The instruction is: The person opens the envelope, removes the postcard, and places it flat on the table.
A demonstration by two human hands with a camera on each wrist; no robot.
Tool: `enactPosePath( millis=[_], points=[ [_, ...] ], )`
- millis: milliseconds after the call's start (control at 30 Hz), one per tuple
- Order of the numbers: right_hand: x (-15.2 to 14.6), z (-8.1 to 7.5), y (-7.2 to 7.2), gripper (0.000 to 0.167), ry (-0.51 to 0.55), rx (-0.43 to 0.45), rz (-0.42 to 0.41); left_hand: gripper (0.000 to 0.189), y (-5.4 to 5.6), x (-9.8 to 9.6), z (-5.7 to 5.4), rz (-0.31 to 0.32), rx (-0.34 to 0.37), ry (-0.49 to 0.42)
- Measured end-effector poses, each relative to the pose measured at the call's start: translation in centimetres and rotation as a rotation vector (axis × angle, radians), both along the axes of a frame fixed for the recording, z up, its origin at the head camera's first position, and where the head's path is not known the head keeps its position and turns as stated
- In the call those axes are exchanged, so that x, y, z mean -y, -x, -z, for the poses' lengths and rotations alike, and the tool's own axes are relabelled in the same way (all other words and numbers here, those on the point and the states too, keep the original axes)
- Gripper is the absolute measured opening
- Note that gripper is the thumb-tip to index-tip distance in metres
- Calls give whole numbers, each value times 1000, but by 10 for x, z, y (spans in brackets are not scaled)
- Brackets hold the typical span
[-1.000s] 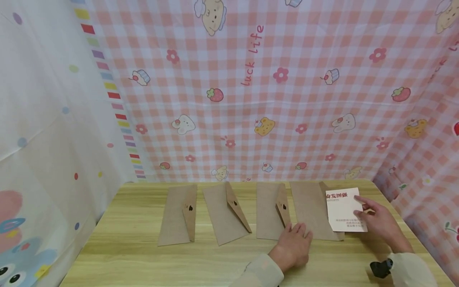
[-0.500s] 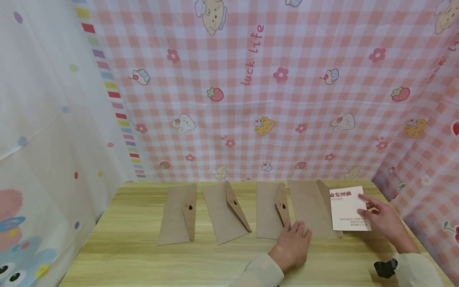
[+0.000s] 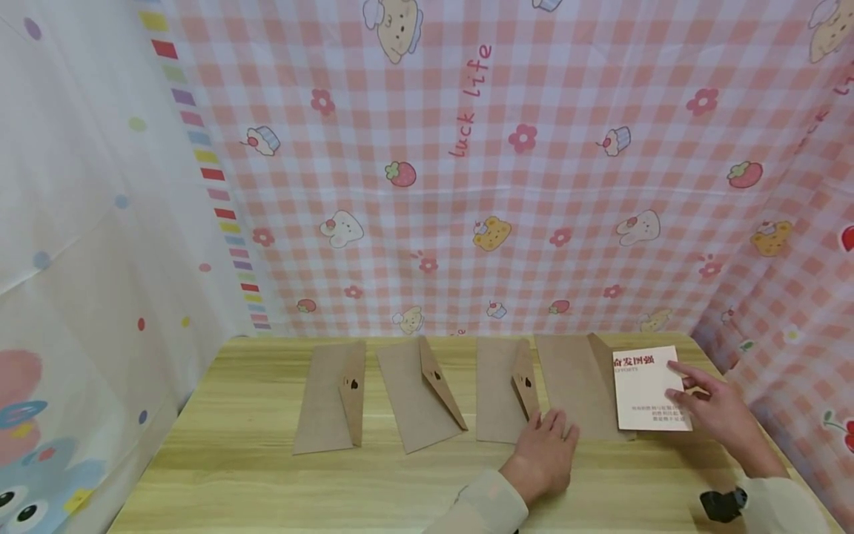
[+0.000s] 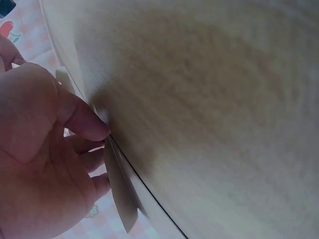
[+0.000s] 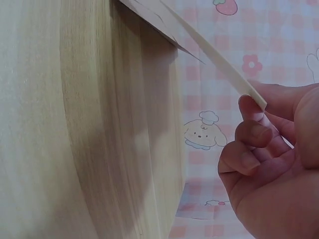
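Observation:
In the head view, my right hand pinches the right edge of a cream card printed with red characters. The right wrist view shows the card's thick edge between thumb and fingers, tilted above the table. Behind its left side lies the rightmost kraft paper envelope, its flap partly covered by the card. My left hand rests with fingers extended at that envelope's lower left corner. Seen from the left wrist, the thumb touches down near the tabletop, beside a raised brown flap.
To the left, three more kraft envelopes lie in a row: one at the far left, a slanted one and one beside my left hand. Each flap stands partly raised. A checked cloth hangs behind the wooden table.
My right hand has moved slightly right with the card, baring more of the rightmost envelope. That envelope has shifted a little toward the back. My left hand has stayed nearly in place.

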State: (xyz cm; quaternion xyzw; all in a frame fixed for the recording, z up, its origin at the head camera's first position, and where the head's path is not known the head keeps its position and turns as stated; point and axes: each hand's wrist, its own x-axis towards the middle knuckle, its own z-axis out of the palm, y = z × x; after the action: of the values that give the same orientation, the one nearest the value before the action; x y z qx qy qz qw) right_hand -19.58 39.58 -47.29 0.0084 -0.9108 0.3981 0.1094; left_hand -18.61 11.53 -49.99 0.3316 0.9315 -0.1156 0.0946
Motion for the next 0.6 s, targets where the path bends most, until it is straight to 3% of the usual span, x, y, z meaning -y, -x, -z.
enactPosePath(
  millis=[333,600],
  points=[
    [1,-4,-6,55,43,36,-17,62,1,2,-4,-16,48,-33],
    [3,-7,-11,60,66,125,-41,59,2,2,-6,-27,52,-28]
  ],
)
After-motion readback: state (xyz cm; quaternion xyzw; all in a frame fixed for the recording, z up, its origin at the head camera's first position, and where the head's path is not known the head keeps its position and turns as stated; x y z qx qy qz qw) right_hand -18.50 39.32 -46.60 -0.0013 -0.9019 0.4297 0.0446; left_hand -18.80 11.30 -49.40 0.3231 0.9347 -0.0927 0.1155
